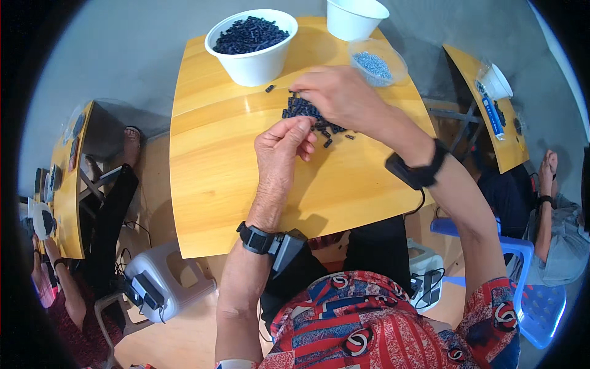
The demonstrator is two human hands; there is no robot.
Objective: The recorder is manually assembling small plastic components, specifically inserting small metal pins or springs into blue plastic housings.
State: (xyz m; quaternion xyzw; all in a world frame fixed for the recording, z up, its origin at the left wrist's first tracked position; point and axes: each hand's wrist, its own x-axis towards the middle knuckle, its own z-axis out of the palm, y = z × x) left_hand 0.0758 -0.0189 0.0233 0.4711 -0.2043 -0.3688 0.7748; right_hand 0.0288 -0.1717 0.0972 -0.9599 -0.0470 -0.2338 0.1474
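A heap of small black plastic pieces (pixel 300 108) lies on the yellow wooden table (pixel 221 184). At the heap's near edge is my left hand (pixel 284 140), thumb and forefinger pinched together; whatever they hold is too small to make out. My right hand (pixel 337 93) reaches over the heap from the right and covers part of it. Its fingers are bent and close together at the heap's far left edge, slightly blurred, and what is between them is hidden. One loose black piece (pixel 270 88) lies apart, beyond the heap.
A white tub (pixel 251 67) full of black pieces stands at the far left. Far right are a second white tub (pixel 353 21) and a clear bowl (pixel 375 66) of small silvery-blue parts. Other people sit at side tables (pixel 74 203); a blue chair (pixel 522 258) is at right.
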